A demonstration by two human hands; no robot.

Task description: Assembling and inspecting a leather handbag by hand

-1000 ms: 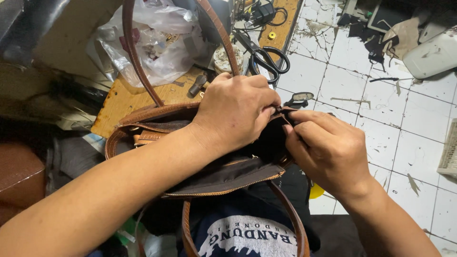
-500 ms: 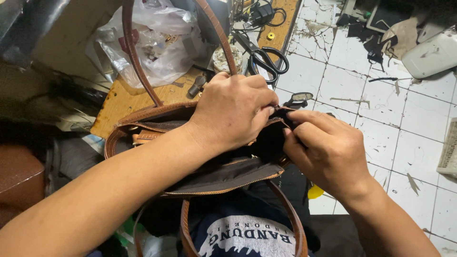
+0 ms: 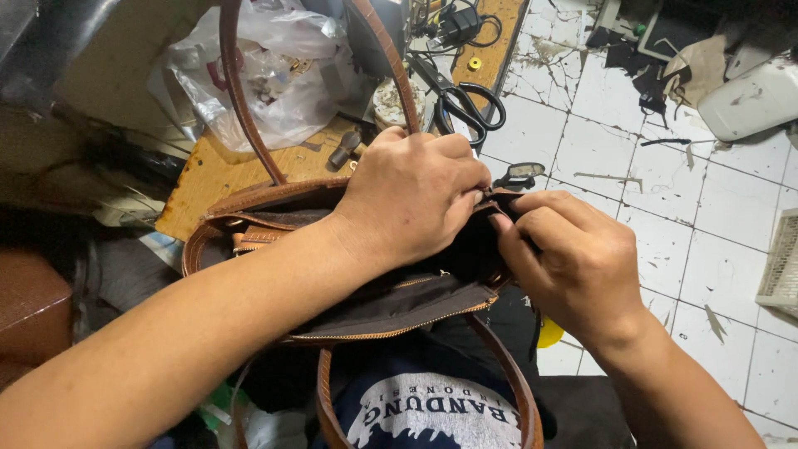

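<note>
Centrally, 1 brown leather handbag (image 3: 274,224) is held over the lap, its mouth open and its dark lining and 1 brass zipper (image 3: 399,328) turned upward. 2 hands are seen on it. The left hand (image 3: 411,195) is laid over the bag's right end, its fingers curled and pressed together around the rim. The right hand (image 3: 573,266) is set just beside it, touching it, with thumb and forefinger pinched on the dark edge of the bag at that same corner. 2 brown handles are counted: 1 (image 3: 237,91) arched up behind the hands and 1 (image 3: 515,391) looped below toward the lap. Beyond the bag, 1 pair of black scissors (image 3: 465,104) is laid at the edge of 1 wooden board (image 3: 216,170), beside 1 clear plastic bag (image 3: 266,71). White floor tiles (image 3: 665,233) are shown to the right.
</note>
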